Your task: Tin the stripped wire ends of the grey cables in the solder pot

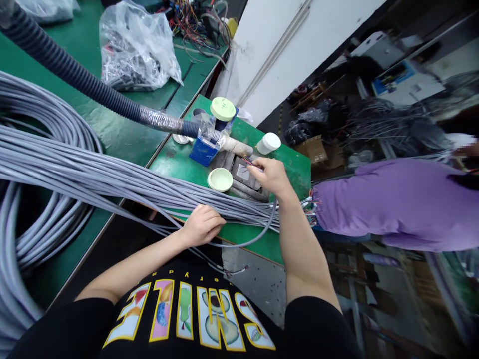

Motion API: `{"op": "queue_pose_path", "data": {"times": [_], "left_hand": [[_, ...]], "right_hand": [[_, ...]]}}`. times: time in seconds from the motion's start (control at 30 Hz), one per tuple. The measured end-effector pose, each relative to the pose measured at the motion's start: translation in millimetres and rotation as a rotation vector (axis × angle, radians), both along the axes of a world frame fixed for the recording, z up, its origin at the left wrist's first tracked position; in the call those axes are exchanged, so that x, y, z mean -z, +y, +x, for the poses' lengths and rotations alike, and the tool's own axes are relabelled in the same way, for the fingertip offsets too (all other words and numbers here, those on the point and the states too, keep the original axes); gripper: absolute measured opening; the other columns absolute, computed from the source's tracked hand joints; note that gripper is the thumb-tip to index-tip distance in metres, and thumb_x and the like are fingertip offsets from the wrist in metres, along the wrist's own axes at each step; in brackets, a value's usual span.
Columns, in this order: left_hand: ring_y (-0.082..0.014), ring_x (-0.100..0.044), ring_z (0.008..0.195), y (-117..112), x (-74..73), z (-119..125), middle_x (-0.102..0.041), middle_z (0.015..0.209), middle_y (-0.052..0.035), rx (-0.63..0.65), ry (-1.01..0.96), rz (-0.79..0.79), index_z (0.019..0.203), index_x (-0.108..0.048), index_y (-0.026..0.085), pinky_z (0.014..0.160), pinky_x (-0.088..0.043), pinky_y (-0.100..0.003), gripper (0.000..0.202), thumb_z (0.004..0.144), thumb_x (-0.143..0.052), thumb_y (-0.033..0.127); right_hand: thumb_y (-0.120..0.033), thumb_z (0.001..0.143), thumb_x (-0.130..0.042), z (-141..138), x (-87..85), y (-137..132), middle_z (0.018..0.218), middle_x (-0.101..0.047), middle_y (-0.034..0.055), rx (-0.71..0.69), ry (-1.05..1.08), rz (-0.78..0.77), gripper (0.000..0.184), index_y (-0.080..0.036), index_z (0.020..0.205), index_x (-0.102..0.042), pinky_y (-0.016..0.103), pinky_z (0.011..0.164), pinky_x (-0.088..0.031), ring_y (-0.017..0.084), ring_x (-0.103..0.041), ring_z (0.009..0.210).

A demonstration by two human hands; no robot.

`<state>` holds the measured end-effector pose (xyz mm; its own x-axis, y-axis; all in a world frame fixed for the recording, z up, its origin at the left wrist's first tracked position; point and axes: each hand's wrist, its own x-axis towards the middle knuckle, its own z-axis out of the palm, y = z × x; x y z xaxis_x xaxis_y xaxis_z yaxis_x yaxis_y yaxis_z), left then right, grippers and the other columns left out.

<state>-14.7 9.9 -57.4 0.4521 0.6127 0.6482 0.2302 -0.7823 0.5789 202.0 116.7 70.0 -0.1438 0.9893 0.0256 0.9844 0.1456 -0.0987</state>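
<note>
My right hand (272, 175) is closed around the end of a grey cable (270, 224). Thin coloured wires (247, 160) stick out past its fingertips, close to the mouth of a taped pipe (236, 146) and above a dark metal device (243, 174). From that hand the cable loops down and back toward my left. My left hand (204, 225) lies against the near side of a thick bundle of grey cables (149, 182), its fingers curled in. What those fingers hold, if anything, is hidden. An open pale-green tub (220, 179) sits between the device and the bundle.
A ribbed hose (75, 75) crosses from the upper left to a blue box (203, 151). A white cup (268, 143) and a pale-green lid (223, 108) are on the green table (292, 159). Coiled cable (48, 104) fills the left. A person in purple (389, 204) is at right.
</note>
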Motion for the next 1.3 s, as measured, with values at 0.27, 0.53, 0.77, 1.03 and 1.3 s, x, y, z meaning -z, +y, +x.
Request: {"op": "queue_pose_path", "data": {"times": [0.27, 0.53, 0.77, 1.03, 1.3], "left_hand": [[-0.0169, -0.055, 0.076, 1, -4.5, 0, -0.069, 0.08, -0.0031, -0.021, -0.031, 0.082, 0.095, -0.062, 0.018, 0.07, -0.036, -0.032, 0.011, 0.088, -0.054, 0.016], [-0.0166, -0.055, 0.077, 0, -2.2, -1, -0.069, 0.08, -0.0034, -0.022, -0.014, 0.063, 0.095, -0.063, 0.019, 0.07, -0.035, -0.033, 0.013, 0.09, -0.052, 0.019], [-0.016, -0.054, 0.076, 1, -2.8, 0, -0.069, 0.079, -0.0027, -0.04, -0.017, 0.097, 0.092, -0.063, 0.018, 0.07, -0.035, -0.032, 0.011, 0.09, -0.052, 0.019], [-0.0163, -0.054, 0.076, 1, -3.9, 0, -0.069, 0.079, -0.0029, -0.027, -0.051, 0.101, 0.093, -0.062, 0.017, 0.07, -0.035, -0.031, 0.01, 0.088, -0.054, 0.017], [-0.0163, -0.055, 0.077, 1, -4.8, 0, -0.069, 0.08, -0.0033, -0.022, -0.073, 0.102, 0.094, -0.062, 0.017, 0.07, -0.036, -0.031, 0.01, 0.087, -0.055, 0.015]], "right_hand": [[-0.029, 0.084, -0.052, -47, 2.1, -1, 0.073, -0.069, 0.0046, -0.172, 0.051, -0.184, 0.024, -0.015, 0.078, -0.07, 0.025, 0.058, -0.03, 0.014, -0.054, 0.065], [-0.032, 0.09, -0.046, -69, 12.6, 2, 0.098, -0.074, 0.0122, -0.166, -0.297, -0.28, 0.03, -0.018, 0.095, -0.072, 0.028, 0.068, -0.039, 0.023, -0.067, 0.088], [-0.032, 0.091, -0.045, -72, 14.6, 2, 0.102, -0.073, 0.0142, -0.154, -0.352, -0.272, 0.031, -0.017, 0.1, -0.071, 0.03, 0.07, -0.041, 0.026, -0.067, 0.092], [-0.031, 0.091, -0.044, -29, -7.8, -6, 0.098, -0.073, 0.0114, -0.002, -0.347, -0.041, 0.031, -0.016, 0.096, -0.07, 0.029, 0.065, -0.038, 0.024, -0.065, 0.089], [-0.025, 0.092, -0.04, 6, 33.1, 13, 0.102, -0.072, 0.0174, 0.13, -0.489, -0.124, 0.033, -0.011, 0.101, -0.069, 0.03, 0.069, -0.043, 0.028, -0.066, 0.095]]}}
